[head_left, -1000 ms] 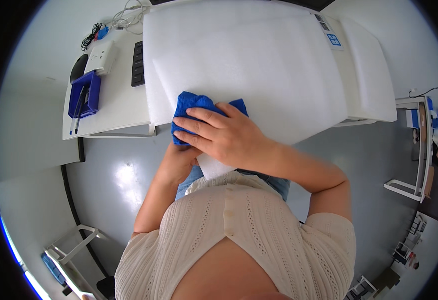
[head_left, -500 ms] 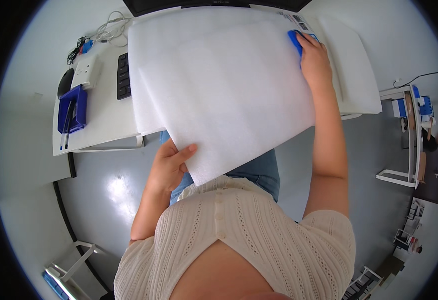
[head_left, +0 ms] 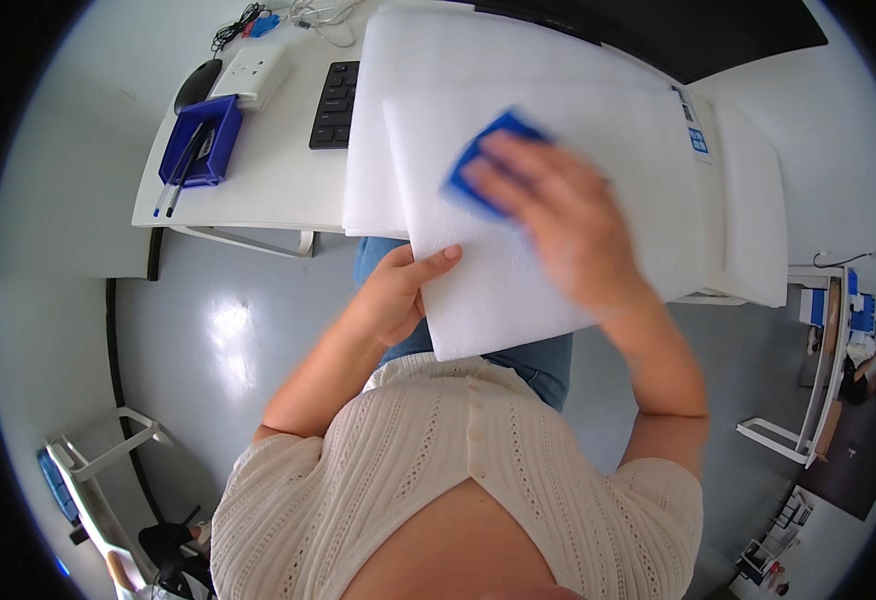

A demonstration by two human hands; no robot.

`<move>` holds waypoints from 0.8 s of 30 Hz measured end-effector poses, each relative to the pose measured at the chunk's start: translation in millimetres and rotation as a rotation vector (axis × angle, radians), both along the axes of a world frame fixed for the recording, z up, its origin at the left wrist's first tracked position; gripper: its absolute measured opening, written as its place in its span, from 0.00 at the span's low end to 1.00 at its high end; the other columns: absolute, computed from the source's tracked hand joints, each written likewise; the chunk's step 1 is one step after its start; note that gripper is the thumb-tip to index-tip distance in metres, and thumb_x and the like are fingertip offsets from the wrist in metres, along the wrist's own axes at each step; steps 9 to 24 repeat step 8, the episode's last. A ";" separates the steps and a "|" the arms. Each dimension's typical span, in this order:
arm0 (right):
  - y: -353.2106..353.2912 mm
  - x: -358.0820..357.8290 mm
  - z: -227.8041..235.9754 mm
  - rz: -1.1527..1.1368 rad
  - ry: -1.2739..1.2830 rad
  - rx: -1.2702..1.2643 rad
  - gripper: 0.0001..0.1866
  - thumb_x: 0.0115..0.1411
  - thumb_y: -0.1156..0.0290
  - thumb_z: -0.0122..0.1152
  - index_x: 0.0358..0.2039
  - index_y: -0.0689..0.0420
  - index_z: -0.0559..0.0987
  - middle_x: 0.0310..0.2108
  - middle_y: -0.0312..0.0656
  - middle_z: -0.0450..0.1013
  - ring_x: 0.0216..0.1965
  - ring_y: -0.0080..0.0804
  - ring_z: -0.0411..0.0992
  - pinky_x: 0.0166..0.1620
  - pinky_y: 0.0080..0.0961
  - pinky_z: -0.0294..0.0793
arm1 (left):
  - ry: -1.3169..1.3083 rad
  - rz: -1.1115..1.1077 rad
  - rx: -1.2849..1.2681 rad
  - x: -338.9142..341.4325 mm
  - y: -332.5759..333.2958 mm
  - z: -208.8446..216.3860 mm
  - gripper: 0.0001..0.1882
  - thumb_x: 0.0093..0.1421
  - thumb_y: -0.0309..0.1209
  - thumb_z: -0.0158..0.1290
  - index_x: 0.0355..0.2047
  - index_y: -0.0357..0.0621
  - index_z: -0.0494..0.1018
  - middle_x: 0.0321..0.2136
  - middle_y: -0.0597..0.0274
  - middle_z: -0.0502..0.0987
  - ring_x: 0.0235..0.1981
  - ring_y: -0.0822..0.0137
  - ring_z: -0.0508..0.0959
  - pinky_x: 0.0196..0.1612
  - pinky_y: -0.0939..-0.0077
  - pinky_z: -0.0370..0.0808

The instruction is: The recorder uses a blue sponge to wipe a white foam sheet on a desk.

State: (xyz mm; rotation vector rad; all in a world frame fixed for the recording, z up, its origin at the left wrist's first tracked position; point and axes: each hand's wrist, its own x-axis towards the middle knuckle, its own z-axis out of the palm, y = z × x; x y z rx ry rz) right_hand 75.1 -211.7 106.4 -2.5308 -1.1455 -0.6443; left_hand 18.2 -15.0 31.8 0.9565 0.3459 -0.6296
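Note:
A sheet of white packing foam [head_left: 498, 295] lies over the desk, its near corner hanging past the front edge above my lap. My left hand [head_left: 398, 295] holds that sheet by its left edge near the corner, thumb on top and fingers underneath. Another white foam layer [head_left: 370, 170] shows beneath it at the left. Over the middle of the sheet, my right hand [head_left: 573, 225] is blurred by motion, its fingers on a flat blue pad [head_left: 473, 170]. Whether the pad presses on the foam is hard to tell.
A black monitor [head_left: 698, 35] stands at the back, with a keyboard [head_left: 334, 110] partly under the foam. On the left are a blue tray [head_left: 223, 140] with pens [head_left: 186, 165], a white socket box [head_left: 253, 75] and a mouse [head_left: 198, 85]. People are visible in the background.
My right hand has swept the blue pad from the foam's far right edge toward its middle left. My left hand keeps its hold on the sheet. The view has turned.

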 end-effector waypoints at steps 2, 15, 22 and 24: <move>34.7 -13.2 -32.2 0.238 0.027 -0.049 0.18 0.53 0.69 0.54 0.45 0.47 0.80 0.52 0.33 0.71 0.54 0.32 0.66 0.51 0.35 0.69 | -0.066 0.031 -0.031 -1.5 -8.4 -0.6 0.20 0.65 0.34 0.48 0.52 0.30 0.66 0.45 0.52 0.76 0.48 0.59 0.76 0.53 0.67 0.71; 64.7 42.6 -45.0 0.213 -0.145 -0.076 0.15 0.55 0.67 0.55 0.43 0.44 0.81 0.54 0.32 0.71 0.54 0.31 0.65 0.53 0.36 0.66 | -0.071 0.008 -0.045 2.5 -6.9 -11.5 0.31 0.63 0.30 0.52 0.62 0.39 0.52 0.57 0.52 0.65 0.59 0.59 0.66 0.57 0.64 0.69; 64.7 42.6 -45.0 0.213 -0.145 -0.076 0.15 0.55 0.67 0.55 0.43 0.44 0.81 0.54 0.32 0.71 0.54 0.31 0.65 0.53 0.36 0.66 | -0.071 0.008 -0.045 2.5 -6.9 -11.5 0.31 0.63 0.30 0.52 0.62 0.39 0.52 0.57 0.52 0.65 0.59 0.59 0.66 0.57 0.64 0.69; 64.7 42.6 -45.0 0.213 -0.145 -0.076 0.15 0.55 0.67 0.55 0.43 0.44 0.81 0.54 0.32 0.71 0.54 0.31 0.65 0.53 0.36 0.66 | -0.071 0.008 -0.045 2.5 -6.9 -11.5 0.31 0.63 0.30 0.52 0.62 0.39 0.52 0.57 0.52 0.65 0.59 0.59 0.66 0.57 0.64 0.69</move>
